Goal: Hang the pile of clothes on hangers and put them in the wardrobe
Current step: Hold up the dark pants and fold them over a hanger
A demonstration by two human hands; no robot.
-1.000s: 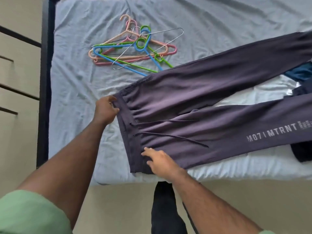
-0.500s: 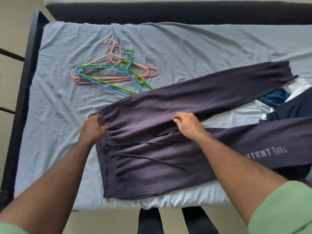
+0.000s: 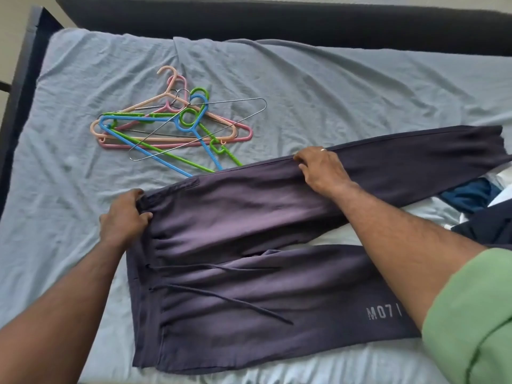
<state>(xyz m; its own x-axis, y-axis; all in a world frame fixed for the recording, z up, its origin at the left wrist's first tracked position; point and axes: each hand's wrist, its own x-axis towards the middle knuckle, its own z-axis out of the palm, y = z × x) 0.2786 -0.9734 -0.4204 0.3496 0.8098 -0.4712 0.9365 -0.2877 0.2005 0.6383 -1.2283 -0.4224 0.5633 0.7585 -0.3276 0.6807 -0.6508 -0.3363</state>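
Dark purple-grey jogging trousers [image 3: 249, 286] lie spread flat on the bed, waistband to the left, legs running to the right. My left hand [image 3: 123, 218] grips the far corner of the waistband. My right hand [image 3: 322, 169] pinches the far edge of the upper trouser leg, fingers curled over the seam. A heap of plastic and wire hangers [image 3: 177, 128], in pink, peach, blue, green and bare metal, lies on the sheet behind the trousers, partly tucked under their edge.
The light blue bed sheet [image 3: 360, 87] covers the mattress, with a dark bed frame [image 3: 249, 20] along the far side and left. More clothes [image 3: 471, 195], teal, navy and white, are piled at the right edge under the trouser legs.
My right hand has moved from the near waistband, across the crotch, to the far edge of the upper leg. My left hand keeps its grip on the waistband corner. The camera view has shifted up.
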